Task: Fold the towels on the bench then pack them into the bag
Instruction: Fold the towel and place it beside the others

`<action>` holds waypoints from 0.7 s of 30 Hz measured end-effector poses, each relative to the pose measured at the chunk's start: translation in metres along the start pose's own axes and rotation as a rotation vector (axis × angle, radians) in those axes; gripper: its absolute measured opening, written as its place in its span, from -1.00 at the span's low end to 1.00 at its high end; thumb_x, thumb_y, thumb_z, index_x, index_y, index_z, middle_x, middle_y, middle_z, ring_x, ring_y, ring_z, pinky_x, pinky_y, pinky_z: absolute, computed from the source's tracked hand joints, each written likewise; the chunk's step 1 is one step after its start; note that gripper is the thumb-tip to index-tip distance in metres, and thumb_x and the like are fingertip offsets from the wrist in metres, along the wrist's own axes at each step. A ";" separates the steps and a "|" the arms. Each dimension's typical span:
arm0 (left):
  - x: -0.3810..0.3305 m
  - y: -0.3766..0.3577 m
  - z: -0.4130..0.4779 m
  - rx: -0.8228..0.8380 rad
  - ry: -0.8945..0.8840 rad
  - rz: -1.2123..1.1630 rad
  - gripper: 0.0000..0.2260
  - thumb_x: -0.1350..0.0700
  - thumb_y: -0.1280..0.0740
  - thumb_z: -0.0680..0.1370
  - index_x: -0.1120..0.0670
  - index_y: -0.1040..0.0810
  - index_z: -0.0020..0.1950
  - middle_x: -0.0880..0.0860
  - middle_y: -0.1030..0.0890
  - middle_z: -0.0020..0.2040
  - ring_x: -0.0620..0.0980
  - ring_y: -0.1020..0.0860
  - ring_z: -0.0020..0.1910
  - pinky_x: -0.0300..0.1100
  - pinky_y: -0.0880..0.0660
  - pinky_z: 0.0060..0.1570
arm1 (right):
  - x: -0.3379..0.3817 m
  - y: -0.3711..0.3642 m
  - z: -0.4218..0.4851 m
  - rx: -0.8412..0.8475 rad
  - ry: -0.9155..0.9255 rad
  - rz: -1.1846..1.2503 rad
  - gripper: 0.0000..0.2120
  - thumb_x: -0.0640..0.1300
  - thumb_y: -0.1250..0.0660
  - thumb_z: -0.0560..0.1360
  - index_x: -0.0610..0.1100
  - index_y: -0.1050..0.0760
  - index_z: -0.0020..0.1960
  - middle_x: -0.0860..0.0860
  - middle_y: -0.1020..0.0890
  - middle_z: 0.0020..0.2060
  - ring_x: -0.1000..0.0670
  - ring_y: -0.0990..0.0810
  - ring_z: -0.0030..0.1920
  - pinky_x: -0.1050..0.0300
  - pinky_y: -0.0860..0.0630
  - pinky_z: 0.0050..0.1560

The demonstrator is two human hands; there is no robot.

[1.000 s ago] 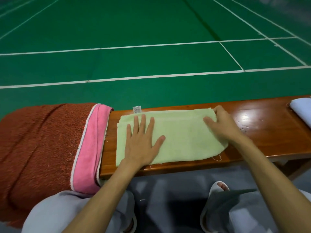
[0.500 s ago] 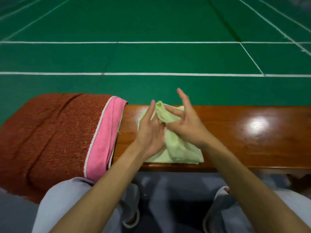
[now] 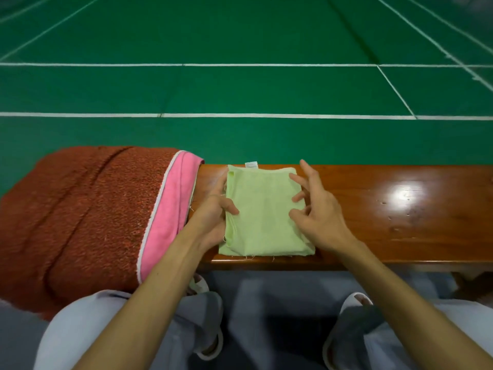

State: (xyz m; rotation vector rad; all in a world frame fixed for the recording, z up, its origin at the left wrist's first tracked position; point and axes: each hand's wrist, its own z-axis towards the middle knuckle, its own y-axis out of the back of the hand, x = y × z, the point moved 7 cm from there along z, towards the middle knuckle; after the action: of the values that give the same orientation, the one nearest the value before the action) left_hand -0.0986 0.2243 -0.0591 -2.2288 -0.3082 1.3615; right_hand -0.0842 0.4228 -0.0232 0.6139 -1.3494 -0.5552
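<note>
My left hand [image 3: 213, 217] holds the green towel [image 3: 264, 209] by its edge on the bench [image 3: 386, 209]. My right hand [image 3: 322, 214] is spread open over it.

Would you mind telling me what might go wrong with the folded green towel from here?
The green towel lies with its near edge at the bench lip, so it may slide off. The left grip pinches only one side while the right grip merely touches it; lifting so might undo the fold.

glossy wooden bench [image 3: 373, 209]; soft matt green towel [image 3: 264, 209]; coarse rust towel [image 3: 80, 214].
</note>
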 end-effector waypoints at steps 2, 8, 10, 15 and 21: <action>-0.010 0.010 0.002 -0.153 -0.089 0.133 -0.06 0.49 -0.16 0.19 -0.05 -0.37 0.55 0.09 -0.59 0.33 0.19 -0.53 0.36 -0.03 -0.63 -0.02 | 0.004 0.001 0.000 -0.016 0.054 -0.163 -0.10 -0.05 -0.35 0.43 0.08 0.04 0.65 0.07 -0.45 0.43 0.03 -0.51 0.20 -0.07 -0.56 0.14; -0.038 -0.009 -0.016 -0.347 -0.713 1.459 -0.32 -0.08 -0.22 0.59 -0.03 -0.08 0.69 0.02 -0.09 0.69 0.09 0.04 0.67 0.12 0.05 0.63 | 0.015 -0.008 0.010 -0.021 0.264 -0.349 -0.35 0.02 -0.06 0.63 -0.06 0.03 0.68 0.00 -0.05 0.66 -0.01 0.09 0.65 -0.17 -0.02 0.62; -0.021 -0.034 -0.018 -0.219 -0.782 1.779 -0.39 -0.15 -0.01 0.69 0.02 0.00 0.70 0.01 0.07 0.70 0.07 0.22 0.66 0.12 0.17 0.62 | 0.010 -0.027 0.014 0.080 0.264 -0.440 -0.38 0.08 0.04 0.67 -0.04 0.11 0.68 0.03 0.10 0.67 0.00 0.25 0.64 -0.17 0.11 0.63; 0.028 -0.018 0.006 -0.105 -0.454 2.001 -0.38 -0.22 0.27 0.68 0.03 0.19 0.69 0.00 0.21 0.68 0.01 0.32 0.63 0.13 0.26 0.61 | -0.009 -0.063 0.011 0.266 0.222 -0.588 -0.38 0.17 0.17 0.69 -0.02 0.21 0.67 0.06 0.23 0.65 0.03 0.37 0.61 -0.22 0.16 0.62; 0.015 0.006 -0.001 -0.137 -0.381 1.978 -0.35 -0.21 0.29 0.63 0.03 0.25 0.68 -0.03 0.30 0.65 0.02 0.35 0.62 0.12 0.30 0.60 | -0.038 -0.043 0.012 0.242 0.089 -0.588 -0.32 0.26 0.26 0.63 0.01 0.32 0.65 0.09 0.29 0.63 -0.01 0.36 0.61 -0.16 0.21 0.62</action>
State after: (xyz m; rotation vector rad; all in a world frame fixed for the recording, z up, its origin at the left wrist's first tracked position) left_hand -0.0913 0.2250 -0.0731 -1.9073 2.2581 2.4641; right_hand -0.1018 0.4170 -0.0783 1.2378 -1.1527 -0.8281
